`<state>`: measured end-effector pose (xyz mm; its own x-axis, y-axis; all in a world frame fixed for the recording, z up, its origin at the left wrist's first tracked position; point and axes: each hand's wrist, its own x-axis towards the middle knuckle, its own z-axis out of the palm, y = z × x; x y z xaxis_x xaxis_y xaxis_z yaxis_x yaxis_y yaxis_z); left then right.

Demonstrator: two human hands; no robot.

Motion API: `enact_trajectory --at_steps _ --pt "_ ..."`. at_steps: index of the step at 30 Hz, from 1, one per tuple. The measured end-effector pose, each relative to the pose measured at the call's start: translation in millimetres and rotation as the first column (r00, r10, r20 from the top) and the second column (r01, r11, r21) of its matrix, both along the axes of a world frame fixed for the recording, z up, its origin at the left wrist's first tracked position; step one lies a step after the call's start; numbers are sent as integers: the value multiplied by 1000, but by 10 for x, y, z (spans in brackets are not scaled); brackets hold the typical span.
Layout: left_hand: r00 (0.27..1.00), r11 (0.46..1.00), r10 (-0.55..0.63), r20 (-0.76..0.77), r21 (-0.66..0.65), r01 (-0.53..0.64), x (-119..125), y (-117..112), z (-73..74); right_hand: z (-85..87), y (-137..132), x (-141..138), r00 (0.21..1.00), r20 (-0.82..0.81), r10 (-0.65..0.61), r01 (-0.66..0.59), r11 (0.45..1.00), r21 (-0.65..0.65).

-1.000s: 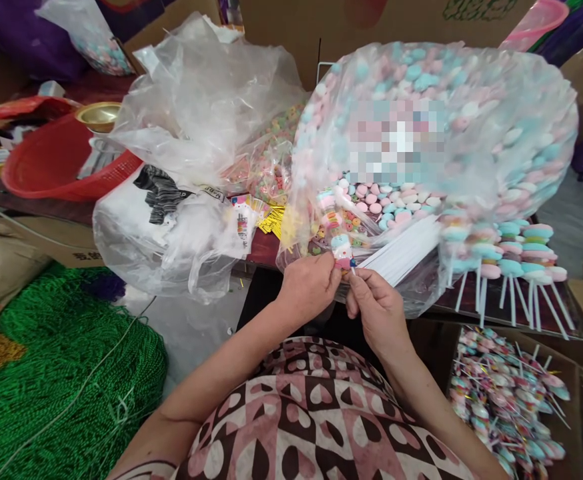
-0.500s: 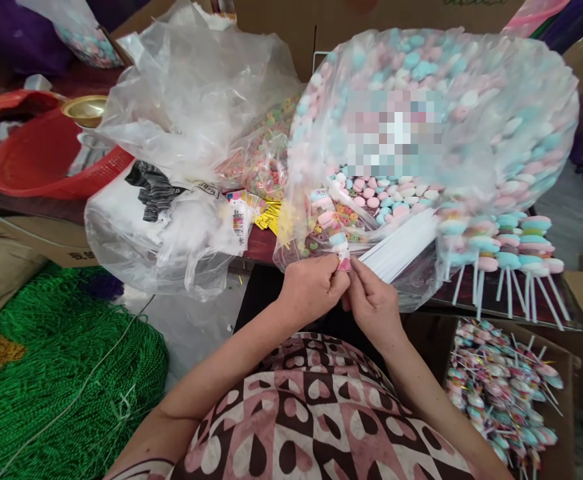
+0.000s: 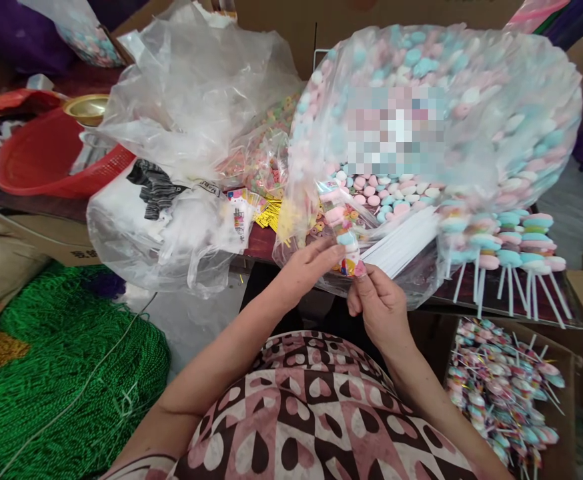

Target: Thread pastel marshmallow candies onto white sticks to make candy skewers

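Observation:
At the table's front edge my right hand pinches the lower end of a marshmallow skewer in a clear printed wrapper, pink and blue pieces showing inside. My left hand lies beside it with fingers stretched out, their tips touching the wrapper. Whether a stick runs through the held end is hidden by the right fingers. Just behind the hands are a bundle of white sticks and gummy rings. Left of these lie gold twist ties and printed wrappers.
A big clear bag of marshmallows fills the back right. Unwrapped marshmallow skewers overhang the table edge; below sits a carton with wrapped ones. A red basket stands left, with green cord on the floor.
My left hand has loosened from its closed grip at the wrapper's end, its fingers now straightened along the wrapper. My right hand has moved slightly right and down, still pinching the end.

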<state>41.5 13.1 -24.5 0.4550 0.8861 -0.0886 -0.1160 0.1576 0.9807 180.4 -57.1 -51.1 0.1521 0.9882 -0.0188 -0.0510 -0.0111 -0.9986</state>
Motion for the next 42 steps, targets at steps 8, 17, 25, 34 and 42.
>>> enact_trajectory --at_steps 8,17,25,34,42 --pt "957 955 98 -274 297 -13 39 -44 -27 53 7 3 987 142 69 -60 996 -68" --pt "921 901 137 -364 432 37 110 -91 -20 -15 72 -43 812 564 -149 80 986 147" --pt "967 980 116 225 -184 -74 113 -42 -59 32 24 -64 947 307 -96 74 994 82" --pt "930 927 62 361 -368 80 209 -50 29 65 12 -85 941 336 -35 16 998 59" --pt "923 905 33 384 -403 135 198 -81 -58 91 2 -171 987 160 13 -14 1000 5"
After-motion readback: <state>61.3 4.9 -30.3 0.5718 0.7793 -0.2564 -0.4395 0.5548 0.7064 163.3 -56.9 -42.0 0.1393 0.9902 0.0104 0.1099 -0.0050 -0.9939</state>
